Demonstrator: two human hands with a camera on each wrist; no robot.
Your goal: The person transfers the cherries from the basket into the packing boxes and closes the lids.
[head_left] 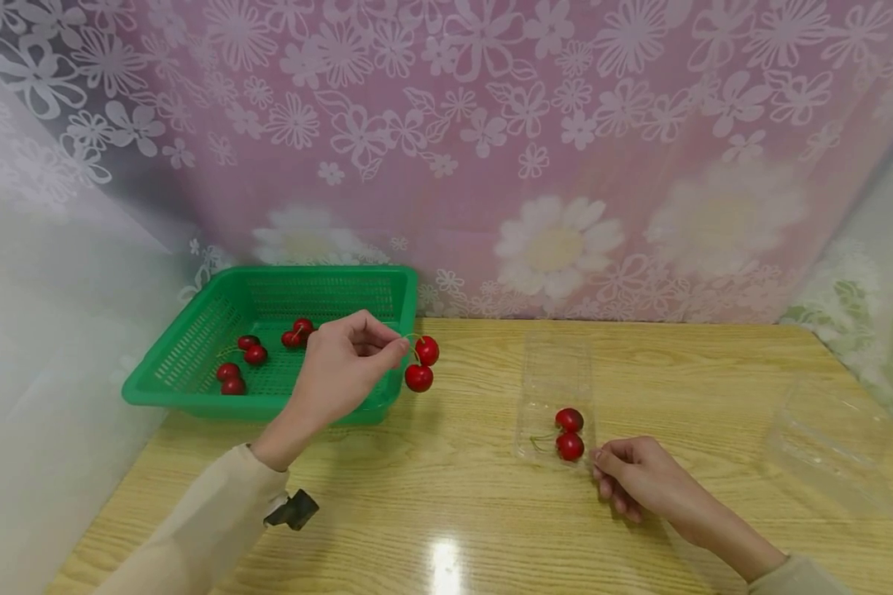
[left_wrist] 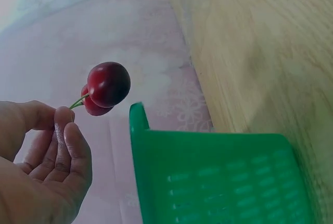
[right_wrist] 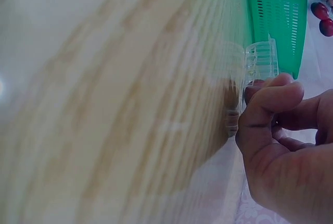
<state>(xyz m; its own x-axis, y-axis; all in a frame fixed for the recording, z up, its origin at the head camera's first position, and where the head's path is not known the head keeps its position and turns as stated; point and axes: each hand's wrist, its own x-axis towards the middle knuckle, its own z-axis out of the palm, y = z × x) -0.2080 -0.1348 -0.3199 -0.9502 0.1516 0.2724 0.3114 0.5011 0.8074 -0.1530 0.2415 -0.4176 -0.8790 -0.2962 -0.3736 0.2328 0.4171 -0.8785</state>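
Observation:
By their green stems, my left hand (head_left: 342,368) pinches a pair of red cherries (head_left: 419,378), held up just past the right rim of the green basket (head_left: 268,405). The left wrist view shows the same cherries (left_wrist: 109,84) hanging beyond the fingertips, one partly hiding the other. On the table my right hand (head_left: 651,479) grips the right edge of a clear plastic box (head_left: 554,376) between thumb and curled fingers. Two joined cherries (head_left: 569,446) lie in the near half of that box. In the right wrist view the hand partly hides the box (right_wrist: 261,60).
Several more cherries (head_left: 255,354) lie in pairs inside the basket. A second clear plastic container (head_left: 826,446) stands at the right side of the wooden table (head_left: 446,487). A flowered pink curtain (head_left: 446,165) hangs along the table's back edge.

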